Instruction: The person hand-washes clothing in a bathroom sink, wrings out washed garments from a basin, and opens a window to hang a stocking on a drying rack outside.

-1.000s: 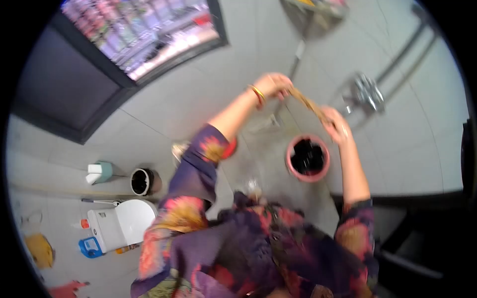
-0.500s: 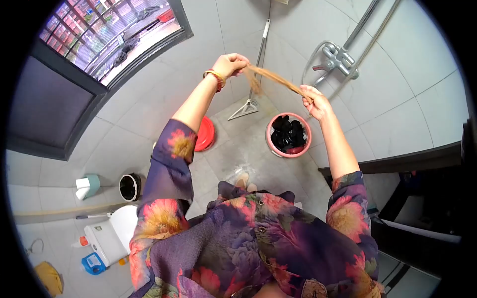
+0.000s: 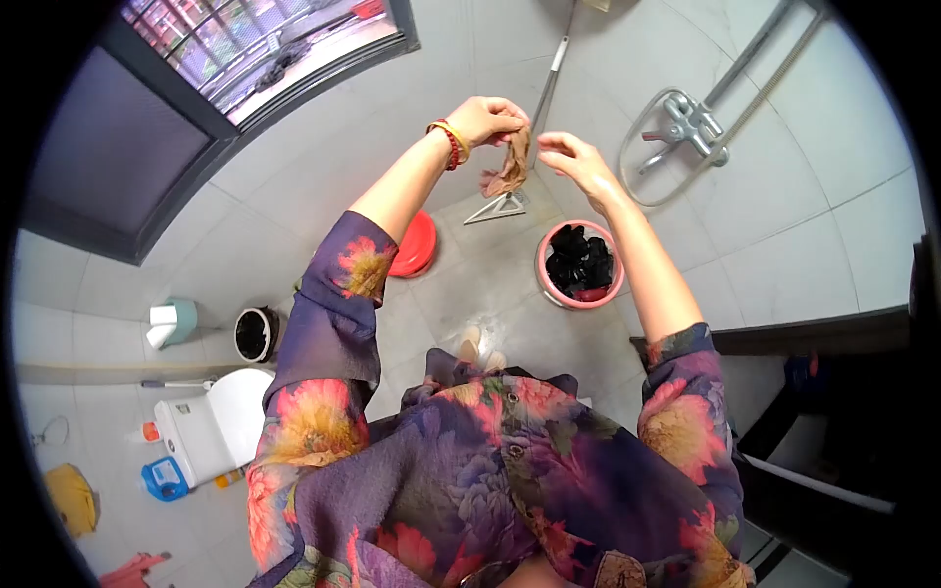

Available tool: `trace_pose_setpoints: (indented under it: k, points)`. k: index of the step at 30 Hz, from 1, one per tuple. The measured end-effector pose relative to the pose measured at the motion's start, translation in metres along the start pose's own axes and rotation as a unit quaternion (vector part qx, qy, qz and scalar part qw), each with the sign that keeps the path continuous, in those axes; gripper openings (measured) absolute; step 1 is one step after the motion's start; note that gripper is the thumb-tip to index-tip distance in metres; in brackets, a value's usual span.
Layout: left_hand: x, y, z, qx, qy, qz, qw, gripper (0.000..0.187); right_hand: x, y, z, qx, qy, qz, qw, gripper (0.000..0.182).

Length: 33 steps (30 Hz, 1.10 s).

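A thin brown cloth (image 3: 512,167) hangs bunched from my left hand (image 3: 493,122), whose fingers pinch its top. To the right of it my right hand (image 3: 576,165) is raised with fingers apart and nothing in them, a small gap from the cloth. Below my right hand a pink basin (image 3: 542,263) on the floor holds black wet-looking cloth (image 3: 580,257) and a dark red piece (image 3: 590,294). A squeegee (image 3: 498,208) stands against the wall behind the hanging cloth.
A red basin or lid (image 3: 417,245) lies left of centre. Shower taps (image 3: 691,125) with a hose are on the right wall. At the left are a black-lined bin (image 3: 255,335), a white toilet (image 3: 211,421) and a blue bottle (image 3: 165,479). A barred window (image 3: 255,44) is upper left.
The brown cloth was stretched between both hands; my right hand has let go and moved left and up. The cloth now hangs from my left hand alone. The view has shifted slightly.
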State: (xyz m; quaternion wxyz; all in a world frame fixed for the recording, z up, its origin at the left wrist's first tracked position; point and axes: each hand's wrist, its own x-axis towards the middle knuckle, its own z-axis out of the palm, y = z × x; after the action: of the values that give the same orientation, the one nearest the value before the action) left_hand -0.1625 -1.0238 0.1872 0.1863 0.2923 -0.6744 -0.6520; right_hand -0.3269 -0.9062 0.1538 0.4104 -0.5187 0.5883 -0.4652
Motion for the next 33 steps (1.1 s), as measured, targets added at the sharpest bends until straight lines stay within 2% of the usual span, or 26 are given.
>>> trace_pose_setpoints:
  k: [2,4,5,6,9,10,13,15,18,22,25,26,29,30,31,33]
  points:
    - [-0.010,-0.003,-0.005,0.008,-0.016,0.010,1.000,0.016,0.012,-0.009,0.029,0.036,-0.030,-0.032,0.998,0.029]
    - [-0.030,-0.002,-0.016,0.009,-0.018,0.021,1.000,0.016,0.020,-0.010,0.048,0.020,-0.079,0.010,0.997,0.029]
    - [-0.042,-0.005,-0.027,0.021,0.008,0.019,1.000,0.016,0.023,-0.010,0.061,0.009,-0.104,0.031,0.994,0.029]
    - [-0.053,-0.009,-0.038,0.033,0.036,0.017,0.999,0.016,0.024,-0.008,0.075,0.016,-0.088,0.025,0.996,0.025]
    - [-0.085,-0.025,-0.074,0.024,0.101,-0.001,0.995,0.017,0.029,0.002,0.103,0.096,-0.096,0.050,0.989,0.018]
    - [-0.098,-0.034,-0.090,0.017,0.120,0.000,0.993,0.017,0.026,-0.001,0.116,0.158,-0.105,0.074,0.979,0.013]
    - [-0.137,-0.045,-0.122,-0.005,0.160,0.014,0.987,0.017,0.036,0.024,0.155,0.169,-0.111,0.150,0.968,0.014]
    - [-0.164,-0.052,-0.136,-0.015,0.173,0.030,0.984,0.017,0.036,0.038,0.185,0.227,-0.159,0.217,0.936,0.016]
    - [-0.210,-0.056,-0.160,-0.026,0.137,0.047,0.989,0.024,0.032,0.031,0.251,0.280,-0.206,0.272,0.897,0.021]
    - [-0.272,-0.068,-0.205,-0.032,0.132,0.075,0.988,0.024,0.032,0.005,0.336,0.344,-0.247,0.222,0.878,0.024]
    - [-0.309,-0.078,-0.247,0.012,0.213,-0.030,0.977,0.024,0.037,-0.023,0.380,0.331,-0.259,0.209,0.883,0.023]
    - [-0.321,-0.085,-0.258,0.022,0.246,-0.016,0.969,0.024,0.036,-0.033,0.393,0.317,-0.264,0.206,0.887,0.023]
    - [-0.364,-0.099,-0.283,0.181,0.305,-0.028,0.935,0.028,0.034,-0.056,0.434,0.250,-0.275,0.177,0.911,0.025]
    - [-0.376,-0.104,-0.289,0.214,0.329,-0.027,0.920,0.034,0.036,-0.058,0.444,0.224,-0.289,0.162,0.917,0.027]
    - [-0.384,-0.112,-0.299,0.178,0.337,-0.029,0.924,0.036,0.036,-0.064,0.454,0.197,-0.303,0.145,0.921,0.028]
    - [-0.397,-0.129,-0.319,0.106,0.348,-0.029,0.931,0.038,0.037,-0.076,0.469,0.237,-0.339,0.155,0.897,0.030]
